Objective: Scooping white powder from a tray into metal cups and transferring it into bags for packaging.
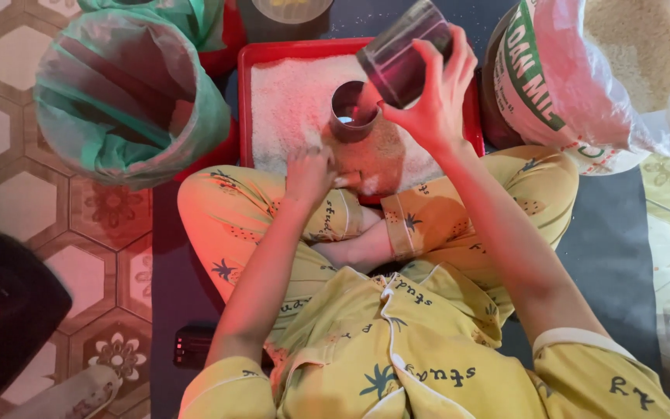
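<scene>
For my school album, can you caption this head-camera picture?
Right hand tilts a dark cup over a small tube above a red tray.

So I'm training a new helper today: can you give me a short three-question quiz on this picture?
1. True or false: the right hand holds a dark cup tilted over the red tray.
2. What does the left hand steady? A) metal tube B) green-lined bin C) rice sack
3. What covers the tray?

Key: 1 true; 2 A; 3 white rice grains.
</scene>
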